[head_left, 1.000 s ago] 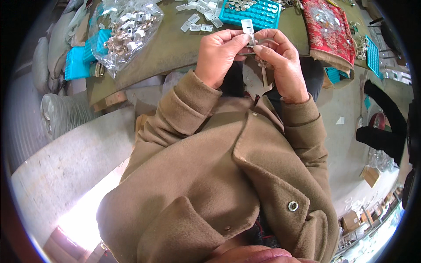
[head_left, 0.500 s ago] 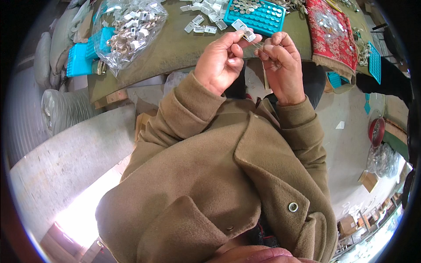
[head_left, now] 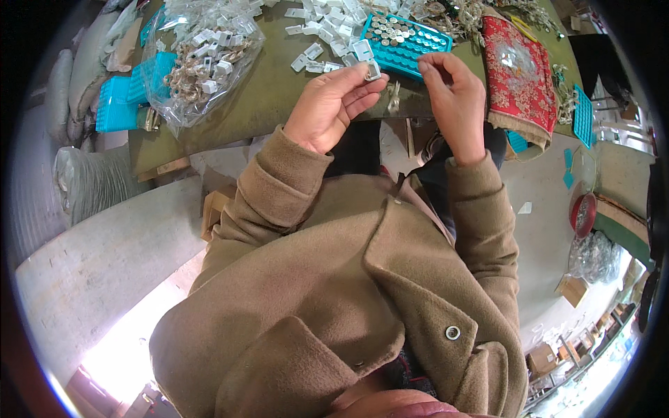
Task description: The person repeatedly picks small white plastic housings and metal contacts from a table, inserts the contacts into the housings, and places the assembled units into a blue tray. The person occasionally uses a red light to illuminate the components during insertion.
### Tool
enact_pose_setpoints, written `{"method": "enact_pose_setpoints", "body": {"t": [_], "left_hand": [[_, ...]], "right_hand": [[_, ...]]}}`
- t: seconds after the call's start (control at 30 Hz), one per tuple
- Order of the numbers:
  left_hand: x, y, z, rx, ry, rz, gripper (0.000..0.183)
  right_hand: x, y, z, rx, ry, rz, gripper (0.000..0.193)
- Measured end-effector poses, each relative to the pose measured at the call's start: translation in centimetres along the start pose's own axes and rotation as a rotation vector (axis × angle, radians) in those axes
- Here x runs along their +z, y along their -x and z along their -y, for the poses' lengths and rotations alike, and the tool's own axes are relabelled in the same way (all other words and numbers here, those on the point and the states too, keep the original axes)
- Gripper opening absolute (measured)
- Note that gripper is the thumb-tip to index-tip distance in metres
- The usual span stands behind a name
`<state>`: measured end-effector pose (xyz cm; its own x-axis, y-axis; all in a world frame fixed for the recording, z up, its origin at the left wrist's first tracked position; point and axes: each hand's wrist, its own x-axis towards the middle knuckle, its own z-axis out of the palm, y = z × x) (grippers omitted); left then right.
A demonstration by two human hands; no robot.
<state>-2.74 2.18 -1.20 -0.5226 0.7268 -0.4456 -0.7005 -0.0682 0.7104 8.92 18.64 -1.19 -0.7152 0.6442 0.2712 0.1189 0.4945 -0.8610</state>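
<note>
Pinching a small two-part white plastic case (head_left: 363, 50) between thumb and fingers, the left hand (head_left: 326, 103) holds it just beside the blue pitted tray (head_left: 411, 58), its lower fingers half curled. The right hand (head_left: 458, 96) hovers by the tray's near right corner, thumb and forefinger close together — whether anything sits between them cannot be told. Both hands extend over the front edge of the olive tabletop (head_left: 272, 76); a broad strip shows toward the clear plastic bag (head_left: 188, 115) — less toward the red floral cloth (head_left: 503, 96).
</note>
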Motion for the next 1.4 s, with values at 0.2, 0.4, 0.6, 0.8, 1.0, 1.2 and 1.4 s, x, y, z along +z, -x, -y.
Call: {"method": "enact_pose_setpoints", "body": {"t": [0.2,0.4,0.6,0.8,1.0,1.2,1.4], "left_hand": [[-0.2,-0.2,0.5,0.036,-0.134,-0.016,0.019],[-0.7,-0.5,1.1,0.018,-0.132,0.032,0.02],[-0.7,-1.0,0.3,-0.034,-0.086,-0.015,0.021],[-1.3,-1.6,-0.3,-0.046,0.04,0.029,0.022],[-1.7,-1.9,-0.5,-0.019,0.016,0.028,0.025],[-1.1,-1.7,-0.5,0.018,0.0,0.016,0.026],[-0.7,-1.3,0.0,0.058,-0.023,0.03,0.029]], "right_hand": [[2.7,-4.3,-1.8,-0.279,0.297,-0.038,0.012],[3.6,-4.7,-2.4,-0.297,0.449,0.012,0.012],[2.9,-4.8,-1.9,-0.302,0.43,0.088,0.014],[3.0,-4.8,-1.5,-0.299,0.284,0.192,0.014],[2.9,-4.9,-1.3,-0.38,0.41,0.175,0.008],[1.8,-3.7,0.9,-0.203,0.103,0.236,0.012],[2.9,-2.1,2.1,-0.417,0.136,0.214,0.012]]}}
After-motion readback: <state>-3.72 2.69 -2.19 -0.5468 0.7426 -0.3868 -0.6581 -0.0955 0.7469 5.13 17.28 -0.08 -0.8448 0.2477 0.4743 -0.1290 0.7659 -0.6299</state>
